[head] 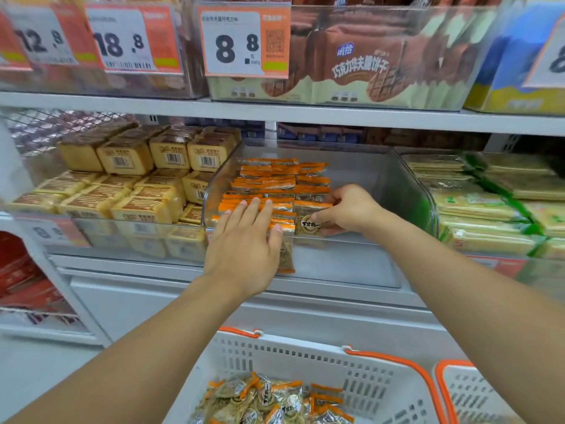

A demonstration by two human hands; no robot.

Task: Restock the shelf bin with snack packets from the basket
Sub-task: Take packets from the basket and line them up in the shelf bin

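The clear bin [409, 191] on the middle shelf holds orange-edged packets [272, 185] stood in tidy rows along its left side, while its right half shows bare floor. The left hand [244, 249] lies flat over the near rows, fingers straight and spread, probably to keep the upright packets from toppling toward the gap while another goes in. The right hand [348, 212] pinches one packet [310, 226] between thumb and curled fingers, holding it upright against the near-right end of the stack, label facing out (the same way as its neighbours, so the row reads evenly). One more packet seems to have slipped down behind the bin's near wall, below the left hand, though the plastic blurs it. Below, the white basket [382, 384] with orange handles sits near the person, a loose heap of the same packets [275, 402] in its bottom, within easy reach for the next handful. Much of the restocking looks still ahead.
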